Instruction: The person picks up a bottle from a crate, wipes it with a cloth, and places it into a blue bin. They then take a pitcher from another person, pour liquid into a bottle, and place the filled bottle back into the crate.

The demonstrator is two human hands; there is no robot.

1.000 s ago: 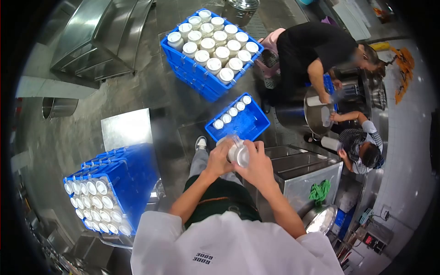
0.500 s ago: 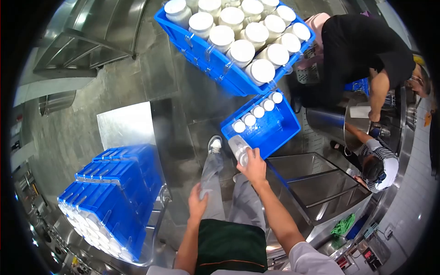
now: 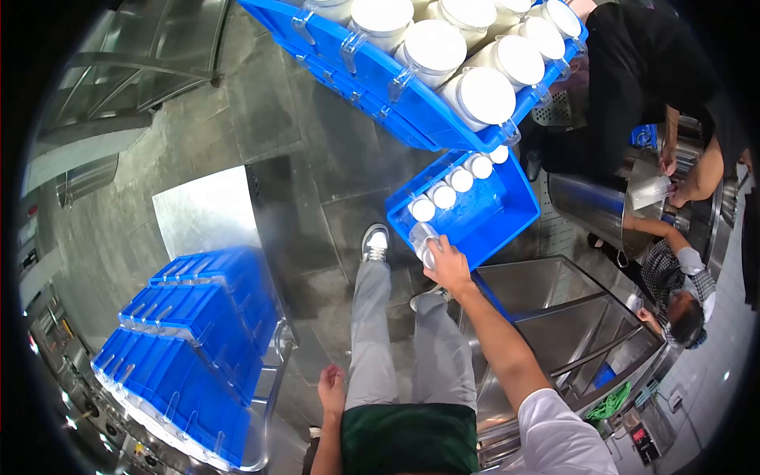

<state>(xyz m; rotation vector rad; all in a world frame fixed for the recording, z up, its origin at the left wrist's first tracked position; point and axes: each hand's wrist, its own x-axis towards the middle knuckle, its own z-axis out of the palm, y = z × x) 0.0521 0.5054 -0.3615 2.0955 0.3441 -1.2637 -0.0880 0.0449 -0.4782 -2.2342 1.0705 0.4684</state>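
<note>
My right hand (image 3: 449, 265) is closed around a clear plastic jar (image 3: 424, 241), which tilts over the near left edge of a blue crate (image 3: 507, 207). Along the far left wall inside this crate stands a row of several white-topped jars (image 3: 442, 195). My left hand (image 3: 332, 389) hangs low beside my left leg, its fingers loosely curled and apart from the thumb, with nothing visible in it.
Beyond the crate, a taller blue crate stack (image 3: 372, 87) is filled with large white-lidded jars (image 3: 487, 96). More blue crates (image 3: 186, 340) stand on a metal cart at left. A steel sink frame (image 3: 554, 317) is at right. Two people work by a steel pot (image 3: 582, 198).
My right hand with the jar has shifted slightly right and up toward the crate. My left hand has dropped lower. The view has moved closer to the crates.
</note>
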